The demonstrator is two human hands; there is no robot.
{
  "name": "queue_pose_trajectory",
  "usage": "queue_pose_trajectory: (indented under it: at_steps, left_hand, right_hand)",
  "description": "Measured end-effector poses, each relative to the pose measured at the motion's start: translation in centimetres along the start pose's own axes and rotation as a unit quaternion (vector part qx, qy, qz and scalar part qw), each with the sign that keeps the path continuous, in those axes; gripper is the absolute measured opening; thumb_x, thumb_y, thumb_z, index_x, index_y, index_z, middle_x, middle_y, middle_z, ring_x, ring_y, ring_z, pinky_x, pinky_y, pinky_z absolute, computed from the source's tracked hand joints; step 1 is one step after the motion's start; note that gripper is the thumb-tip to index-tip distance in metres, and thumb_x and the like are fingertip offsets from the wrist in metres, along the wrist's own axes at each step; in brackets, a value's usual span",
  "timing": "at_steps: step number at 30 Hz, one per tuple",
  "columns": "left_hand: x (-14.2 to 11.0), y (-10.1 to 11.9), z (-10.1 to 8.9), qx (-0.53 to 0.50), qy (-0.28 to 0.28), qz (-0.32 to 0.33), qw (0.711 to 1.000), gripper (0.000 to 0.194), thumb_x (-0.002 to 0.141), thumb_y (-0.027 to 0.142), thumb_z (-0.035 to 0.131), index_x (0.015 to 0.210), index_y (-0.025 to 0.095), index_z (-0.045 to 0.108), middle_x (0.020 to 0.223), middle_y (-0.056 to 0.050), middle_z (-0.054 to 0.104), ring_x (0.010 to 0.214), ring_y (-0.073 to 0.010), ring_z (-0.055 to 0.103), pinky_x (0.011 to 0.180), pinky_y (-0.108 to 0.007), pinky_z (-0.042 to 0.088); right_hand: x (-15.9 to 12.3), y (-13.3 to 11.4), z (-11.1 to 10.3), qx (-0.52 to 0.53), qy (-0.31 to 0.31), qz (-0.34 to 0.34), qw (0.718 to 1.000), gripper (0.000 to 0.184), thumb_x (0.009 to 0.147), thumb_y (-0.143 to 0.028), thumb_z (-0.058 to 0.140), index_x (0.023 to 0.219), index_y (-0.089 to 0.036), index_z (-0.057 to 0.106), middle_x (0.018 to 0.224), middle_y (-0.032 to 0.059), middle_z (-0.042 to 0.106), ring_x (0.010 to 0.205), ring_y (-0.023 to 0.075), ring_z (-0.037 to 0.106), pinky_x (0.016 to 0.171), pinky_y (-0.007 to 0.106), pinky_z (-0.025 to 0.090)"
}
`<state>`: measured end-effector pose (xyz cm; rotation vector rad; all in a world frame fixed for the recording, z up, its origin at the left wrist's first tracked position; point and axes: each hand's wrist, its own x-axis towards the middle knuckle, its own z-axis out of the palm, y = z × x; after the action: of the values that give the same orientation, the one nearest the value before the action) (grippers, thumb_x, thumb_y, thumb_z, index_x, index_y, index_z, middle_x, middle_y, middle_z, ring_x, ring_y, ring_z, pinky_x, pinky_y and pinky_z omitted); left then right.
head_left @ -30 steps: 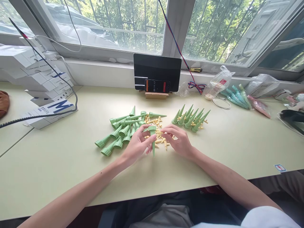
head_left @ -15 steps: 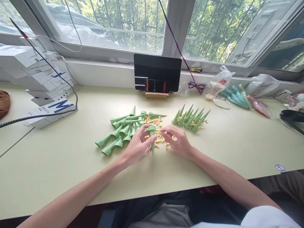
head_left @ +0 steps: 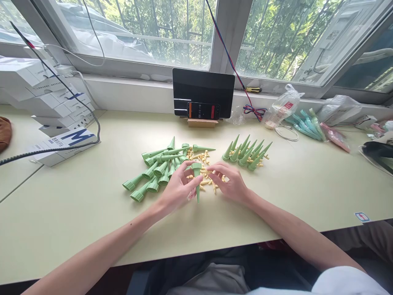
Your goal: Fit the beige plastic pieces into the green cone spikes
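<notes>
My left hand is closed around a green plastic watering spike, its wide collar up and its point down. From the right, my right hand pinches a small yellow plastic valve against the spike's side, just below the collar. My fingers partly cover where the two meet. Under and behind my hands lie loose yellow valves. A heap of green spikes lies left of my left hand. Beyond my right hand, several spikes with yellow valves stand point up in rows.
At the back a phone showing a timer leans on a black screen. White boxes are stacked at the left, with a black cable arching over them. Plastic bags and a screwdriver lie by the window.
Both hands hold nearly the same position, with the spike and valve still together. The phone's timer has moved on by one second.
</notes>
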<state>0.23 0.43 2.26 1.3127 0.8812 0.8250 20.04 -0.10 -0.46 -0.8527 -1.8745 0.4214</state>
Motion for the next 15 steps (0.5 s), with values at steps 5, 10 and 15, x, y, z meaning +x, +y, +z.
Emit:
queue_pose_trajectory:
  at_steps: [5,10,15]
  left_hand:
    - [-0.04,0.01,0.05,-0.006,0.007,0.001,1.000,0.048,0.084,0.043,0.069,0.122,0.025,0.048,0.090,0.001,0.061,0.044,-0.0042,0.047,0.044,-0.022,0.046]
    - [0.01,-0.19,0.03,-0.008,0.001,0.007,1.000,0.046,0.085,0.043,0.068,0.122,0.025,0.047,0.088,0.001,0.061,0.044,-0.0047,0.047,0.044,-0.022,0.046]
    - [-0.02,-0.21,0.05,-0.001,-0.010,0.008,1.000,0.046,0.086,0.042,0.067,0.124,0.025,0.047,0.087,0.001,0.061,0.045,-0.0058,0.049,0.043,-0.022,0.046]
  right_hand:
    - [0.06,-0.16,-0.06,-0.008,-0.001,0.006,1.000,0.015,0.096,-0.023,0.055,0.106,-0.021,0.066,0.091,0.0054,0.065,0.066,0.0108,0.059,0.057,0.023,0.054]
    - [0.13,-0.23,-0.05,-0.005,0.002,0.004,1.000,0.014,0.095,-0.022,0.056,0.104,-0.021,0.067,0.091,0.0056,0.065,0.067,0.0109,0.060,0.058,0.023,0.055]
    - [0.05,-0.16,-0.05,0.001,0.002,0.006,1.000,0.013,0.094,-0.022,0.060,0.102,-0.020,0.069,0.091,0.0061,0.066,0.069,0.0121,0.062,0.059,0.024,0.056]
